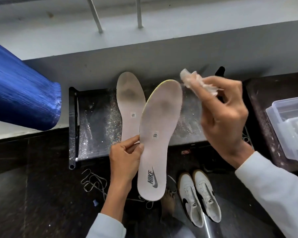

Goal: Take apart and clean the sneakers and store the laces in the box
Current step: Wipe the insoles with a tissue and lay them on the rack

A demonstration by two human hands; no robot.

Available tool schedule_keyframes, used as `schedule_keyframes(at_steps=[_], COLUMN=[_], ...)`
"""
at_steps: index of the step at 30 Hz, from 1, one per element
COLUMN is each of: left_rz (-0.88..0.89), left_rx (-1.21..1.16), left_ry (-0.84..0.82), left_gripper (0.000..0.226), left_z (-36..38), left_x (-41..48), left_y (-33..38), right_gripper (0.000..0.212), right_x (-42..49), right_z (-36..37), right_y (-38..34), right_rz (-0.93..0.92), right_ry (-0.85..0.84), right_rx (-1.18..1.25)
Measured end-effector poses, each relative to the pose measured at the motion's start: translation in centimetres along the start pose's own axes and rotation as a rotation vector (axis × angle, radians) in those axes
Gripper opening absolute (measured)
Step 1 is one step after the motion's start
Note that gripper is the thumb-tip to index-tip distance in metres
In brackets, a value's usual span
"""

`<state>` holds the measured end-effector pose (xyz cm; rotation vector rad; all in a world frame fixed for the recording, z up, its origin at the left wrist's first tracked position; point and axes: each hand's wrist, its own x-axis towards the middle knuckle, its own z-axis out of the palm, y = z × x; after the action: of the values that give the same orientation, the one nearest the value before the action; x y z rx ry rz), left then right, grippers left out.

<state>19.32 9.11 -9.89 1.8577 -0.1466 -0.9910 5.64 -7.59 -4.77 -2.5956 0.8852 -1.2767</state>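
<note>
The left hand [125,160] pinches the near Nike insole [159,140] by its edge; the right hand [225,121], above its far tip, clutches a crumpled wipe [196,81].

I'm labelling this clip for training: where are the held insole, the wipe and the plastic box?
held insole [159,134], head view, middle of its top face.
wipe [192,79], head view, its crumpled upper part.
plastic box [271,109], head view, its left rim.
</note>
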Motion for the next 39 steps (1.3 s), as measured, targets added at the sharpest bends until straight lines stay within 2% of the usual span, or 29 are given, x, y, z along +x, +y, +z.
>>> schedule_keyframes(at_steps=[2, 5, 7, 11, 13, 20, 23, 27, 34, 39], left_rz=[-0.007, -0.025, -0.024, 0.021, 0.024, 0.062, 0.063, 0.065, 0.112, 0.074], left_rx=[-0.026, -0.054, -0.051, 0.012, -0.013, -0.002, -0.016, -0.063, 0.013, 0.011], left_ry=[0.001, 0.011, 0.014, -0.012, -0.032, -0.098, -0.037, 0.080, 0.321, 0.364], left_gripper=[0.030, 0.030, 0.030, 0.034, 0.031, 0.034, 0.031, 0.031, 0.034, 0.037], left_z=[-0.1, -0.2, -0.3, -0.5, -0.7, -1.5, -2.3, -4.3, -8.2, -9.0], left_x=[0.0, 0.0, 0.0, -0.3, -0.4, -1.3, -1.1, -0.1, 5.9, 9.5], left_y=[-0.1, -0.1, 0.0, 0.1, 0.1, 0.5, 0.7, 1.7, 2.1, 1.6], right_gripper=[0.033, 0.034, 0.032, 0.031, 0.029, 0.034, 0.039, 0.040, 0.037, 0.035], right_x=[0.4, -0.2, -1.6, -5.0, -5.1, 0.7, 2.2, 1.6, -4.0, -6.1], right_z=[-0.1, 0.3, 0.9, 2.5, 3.8, 6.6, 6.2, 4.8, 3.1, 2.6], right_y=[0.4, -0.3, -1.7, -2.4, -0.9, 5.7, 6.8, 5.2, 0.6, -1.2], right_rz=[0.074, 0.046, -0.066, -0.523, -0.550, -0.134, -0.003, 0.252, 0.399, 0.493], right_ry=[0.021, -0.035, -0.170, -0.551, -0.643, -0.561, -0.369, -0.185, -0.280, -0.298], right_rx=[0.007, 0.057, 0.153, 0.286, 0.304, 0.087, -0.022, 0.054, 0.224, 0.276])
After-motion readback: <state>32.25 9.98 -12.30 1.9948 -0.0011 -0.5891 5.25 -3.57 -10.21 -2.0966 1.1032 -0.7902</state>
